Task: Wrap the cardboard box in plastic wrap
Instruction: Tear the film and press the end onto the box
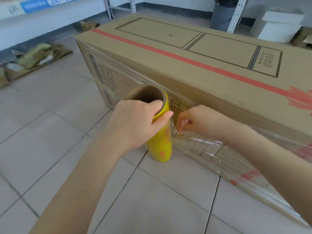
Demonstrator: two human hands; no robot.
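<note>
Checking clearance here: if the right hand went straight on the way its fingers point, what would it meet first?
Probably the yellow wrap roll that the left hand grips; the right hand pinches the film between them.

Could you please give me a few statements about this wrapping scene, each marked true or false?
1. The left hand grips the yellow roll near its top end. True.
2. The right hand pinches the clear film right beside the roll. True.
3. The cardboard box stands on a table. False: it lies on the tiled floor.
4. The stripe along the box's top is blue. False: it is a red stripe.
5. Film already covers part of the box's near side. True.
</note>
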